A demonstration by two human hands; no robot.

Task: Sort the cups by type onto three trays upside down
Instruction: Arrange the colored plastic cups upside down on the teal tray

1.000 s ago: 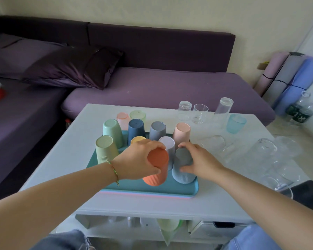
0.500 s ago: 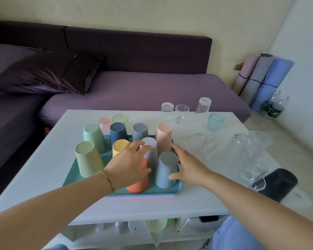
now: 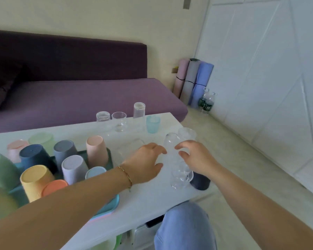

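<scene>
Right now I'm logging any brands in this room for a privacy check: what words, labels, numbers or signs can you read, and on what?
None can be read.
Green labels on the two plastic bottles on the floor by the rolled mats: light markings, too small and blurred to read.
Coloured cups, teal tray, clear glasses and white table: no text visible.

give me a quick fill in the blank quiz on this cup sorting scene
1. The coloured cups on the teal tray stand ____ side down.
2. Both hands, left hand and right hand, reach toward the clear ____ cups at the table's right end.
3. The wrist with the bracelet belongs to the ____ arm.
4. The small light blue cup stands on the white ____.

Missing words: open; glass; left; table
</scene>
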